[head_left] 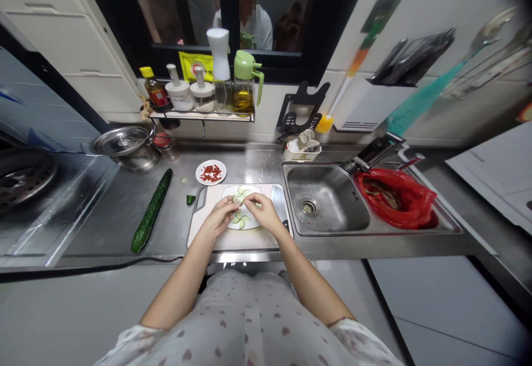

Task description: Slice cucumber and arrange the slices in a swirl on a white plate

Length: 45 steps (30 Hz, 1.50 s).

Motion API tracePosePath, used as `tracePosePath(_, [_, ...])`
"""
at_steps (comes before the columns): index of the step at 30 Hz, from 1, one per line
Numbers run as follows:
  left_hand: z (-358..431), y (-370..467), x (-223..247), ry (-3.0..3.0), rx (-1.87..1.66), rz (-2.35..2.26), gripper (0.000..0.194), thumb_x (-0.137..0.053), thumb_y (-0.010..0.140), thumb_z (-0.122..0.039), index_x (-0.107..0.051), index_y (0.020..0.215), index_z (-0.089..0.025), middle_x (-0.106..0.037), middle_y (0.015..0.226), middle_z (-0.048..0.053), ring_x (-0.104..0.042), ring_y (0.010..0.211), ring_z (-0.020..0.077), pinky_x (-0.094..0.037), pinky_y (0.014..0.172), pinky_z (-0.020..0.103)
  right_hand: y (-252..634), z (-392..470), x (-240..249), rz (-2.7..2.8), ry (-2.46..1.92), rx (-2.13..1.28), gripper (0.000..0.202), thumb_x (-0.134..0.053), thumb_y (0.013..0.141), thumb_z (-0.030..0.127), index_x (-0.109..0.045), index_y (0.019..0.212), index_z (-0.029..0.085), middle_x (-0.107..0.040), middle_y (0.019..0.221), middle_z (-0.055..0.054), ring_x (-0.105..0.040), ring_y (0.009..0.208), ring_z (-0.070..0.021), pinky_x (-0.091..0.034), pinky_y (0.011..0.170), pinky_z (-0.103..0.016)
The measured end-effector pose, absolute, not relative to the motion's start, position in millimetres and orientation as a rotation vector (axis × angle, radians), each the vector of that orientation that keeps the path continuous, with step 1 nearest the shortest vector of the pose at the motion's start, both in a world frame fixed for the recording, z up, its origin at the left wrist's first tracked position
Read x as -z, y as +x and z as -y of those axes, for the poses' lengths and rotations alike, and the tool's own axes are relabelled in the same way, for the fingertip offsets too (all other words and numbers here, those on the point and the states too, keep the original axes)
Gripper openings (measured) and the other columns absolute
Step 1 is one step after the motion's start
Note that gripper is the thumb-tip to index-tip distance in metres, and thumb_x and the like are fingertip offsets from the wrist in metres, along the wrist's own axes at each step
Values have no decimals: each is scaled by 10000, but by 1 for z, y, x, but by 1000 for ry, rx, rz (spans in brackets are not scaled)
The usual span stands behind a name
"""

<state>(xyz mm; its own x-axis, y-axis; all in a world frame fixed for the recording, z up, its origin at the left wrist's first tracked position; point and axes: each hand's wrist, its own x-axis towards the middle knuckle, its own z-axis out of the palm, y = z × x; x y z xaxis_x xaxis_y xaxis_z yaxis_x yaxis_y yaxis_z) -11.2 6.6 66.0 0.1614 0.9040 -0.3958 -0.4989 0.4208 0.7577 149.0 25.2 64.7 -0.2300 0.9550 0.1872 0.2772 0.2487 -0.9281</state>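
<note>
A white plate lies on a pale cutting board, with thin cucumber slices arranged on it in curved, flower-like shapes. Over the plate, my left hand pinches a cucumber slice between thumb and fingers. My right hand is beside it, its fingertips pressed together close to the same slice; whatever they hold is too small to make out. A knife rests on the board's right side, partly behind my right forearm. A whole cucumber lies on the steel counter at left.
Behind the board is a small plate of chopped red pieces. A cucumber end lies left of the board. To the right are the sink and a red bag. A lidded pot and a seasoning rack are at the back.
</note>
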Motion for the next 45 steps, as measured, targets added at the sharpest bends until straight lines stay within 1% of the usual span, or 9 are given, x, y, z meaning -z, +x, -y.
tracePosePath(7, [-7, -12, -64, 676, -1161, -1061, 333, -794, 536, -236, -509, 697, -174, -532, 579, -65, -463, 517, 49, -323, 526, 184, 142, -28, -61, 1618, -1221, -1146, 133, -587, 776, 287, -664, 763, 180, -676, 754, -16, -603, 710, -147, -468, 707, -271])
tracePosePath(10, [-7, -12, -63, 720, -1227, -1093, 354, -792, 536, -256, -495, 716, -185, -506, 555, -84, -463, 514, 56, -355, 564, 195, 140, -30, -59, 1614, -1255, -1170, 128, -589, 764, 278, -670, 759, 178, -666, 716, -9, -593, 665, -139, -460, 663, -255])
tracePosePath(14, [-8, -10, -62, 770, -1288, -1120, 381, -779, 543, -266, -496, 789, -198, -549, 608, -77, -489, 552, 62, -371, 596, 199, 139, -35, -55, 1627, -1260, -1193, 125, -589, 753, 270, -670, 751, 175, -644, 674, 4, -566, 617, -125, -435, 608, -233])
tracePosePath(19, [-16, -13, -59, 840, -1305, -1193, 409, -744, 567, -280, -547, 916, -203, -527, 607, -71, -493, 569, 74, -352, 570, 195, 136, -50, -61, 1752, -1235, -1145, 139, -564, 770, 266, -656, 725, 172, -645, 691, 9, -562, 638, -118, -431, 631, -228])
tracePosePath(28, [-42, -35, -54, 1012, -1417, -1294, 324, -726, 572, -227, -506, 808, -199, -538, 642, -61, -476, 560, 63, -361, 591, 191, 120, -87, -85, 2064, -1201, -1049, 120, -572, 784, 236, -668, 748, 174, -632, 664, 22, -528, 618, -114, -374, 605, -217])
tracePosePath(33, [-41, -43, -42, 1080, -1330, -1408, 411, -726, 555, -200, -560, 931, -204, -525, 596, -77, -467, 549, 79, -351, 599, 197, 112, -93, -72, 2137, -1301, -974, 78, -632, 760, 248, -662, 760, 177, -590, 632, 31, -495, 607, -113, -341, 595, -215])
tracePosePath(39, [-36, -50, -19, 1140, -1225, -1619, 214, -727, 562, -198, -624, 749, -207, -465, 568, -57, -457, 588, 115, -302, 606, 221, 106, -90, -43, 2199, -1382, -929, 48, -611, 780, 200, -650, 754, 189, -602, 645, 22, -493, 598, -117, -323, 593, -216])
tracePosePath(42, [-32, -50, -11, 1255, -1085, -1794, 168, -716, 601, -229, -636, 749, -229, -467, 559, -50, -465, 601, 139, -285, 644, 243, 103, -87, -29, 2225, -1421, -916, 114, -553, 796, 145, -655, 774, 191, -650, 718, -8, -532, 644, -134, -337, 617, -223])
tracePosePath(45, [-30, -48, -6, 1386, -902, -1949, 130, -690, 649, -243, -639, 768, -245, -520, 593, -36, -508, 643, 164, -280, 698, 266, 99, -85, -16, 2274, -1469, -862, 140, -534, 805, 132, -659, 790, 191, -680, 777, -36, -567, 701, -152, -346, 642, -231])
